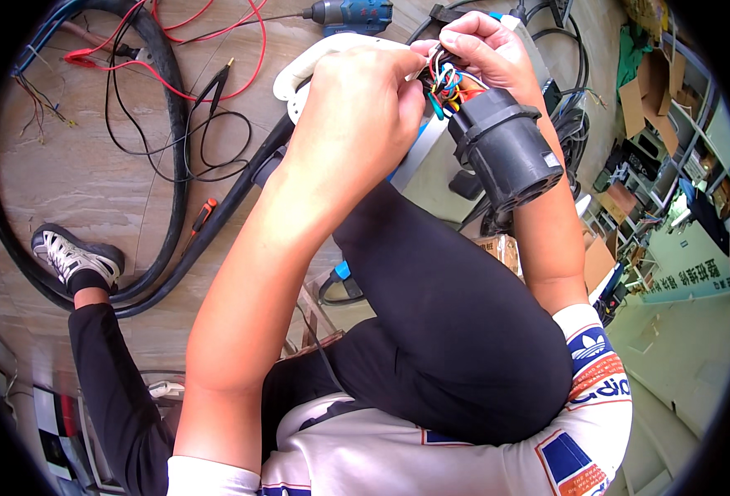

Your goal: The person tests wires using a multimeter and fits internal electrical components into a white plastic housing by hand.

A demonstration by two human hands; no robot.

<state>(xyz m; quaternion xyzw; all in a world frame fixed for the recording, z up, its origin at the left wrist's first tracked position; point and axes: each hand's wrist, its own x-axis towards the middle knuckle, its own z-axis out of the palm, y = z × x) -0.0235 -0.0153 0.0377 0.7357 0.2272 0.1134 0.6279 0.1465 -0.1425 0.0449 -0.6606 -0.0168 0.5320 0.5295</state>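
A black round plug connector [510,153] hangs tilted below my right hand, near the inner side of that forearm. Out of its upper end comes a bundle of thin coloured wires [444,84]. My right hand [491,56] is closed, thumb and fingers pinching the wires above the connector. From the other side my left hand [363,112] reaches the same bundle, its fingers closed by the wire ends; what they pinch is hidden. Behind my left hand a white plastic housing [307,66] shows in part, with a thick black cable [253,162] running below it.
A blue power drill [350,15] lies at the top. Red test leads [166,81], a black probe [216,83] and an orange-handled screwdriver [203,217] lie on the tiled floor at left. Cardboard boxes [653,93] and shelves of clutter stand at right. My bent knee [456,306] is beneath my arms.
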